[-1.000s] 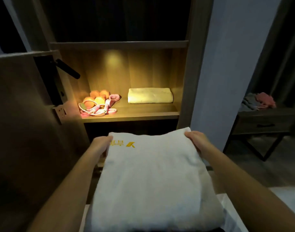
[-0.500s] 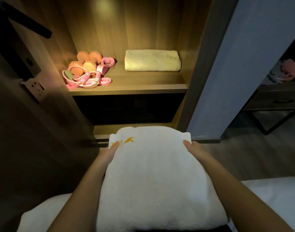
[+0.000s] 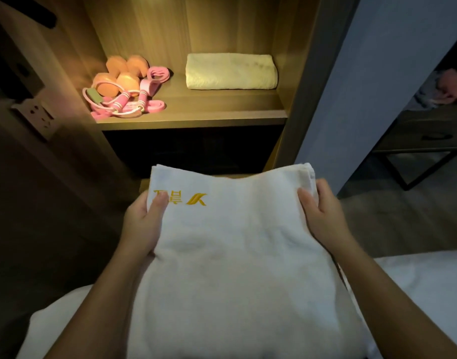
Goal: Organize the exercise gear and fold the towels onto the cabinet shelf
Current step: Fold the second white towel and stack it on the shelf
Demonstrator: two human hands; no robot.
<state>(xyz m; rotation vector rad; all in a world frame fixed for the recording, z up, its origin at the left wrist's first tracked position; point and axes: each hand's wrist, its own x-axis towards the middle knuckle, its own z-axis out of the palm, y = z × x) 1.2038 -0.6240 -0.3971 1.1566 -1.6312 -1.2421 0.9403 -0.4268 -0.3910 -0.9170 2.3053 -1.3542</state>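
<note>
A folded white towel with a yellow embroidered logo lies stretched out in front of me. My left hand grips its left edge with the thumb on top, and my right hand grips its right edge the same way. Beyond it is the lit wooden cabinet shelf. A folded pale yellow towel lies at the shelf's back right. Orange dumbbells and a pink skipping rope with bands sit at its left.
A white bed surface lies under my arms. A dark open compartment is below the shelf. A wall socket is on the left panel. At the right, a dark side table carries pink and grey cloth.
The view has moved closer to the cabinet and tipped down. Both hands have shifted back along the towel's side edges, thumbs now on top, and the towel's far edge has risen.
</note>
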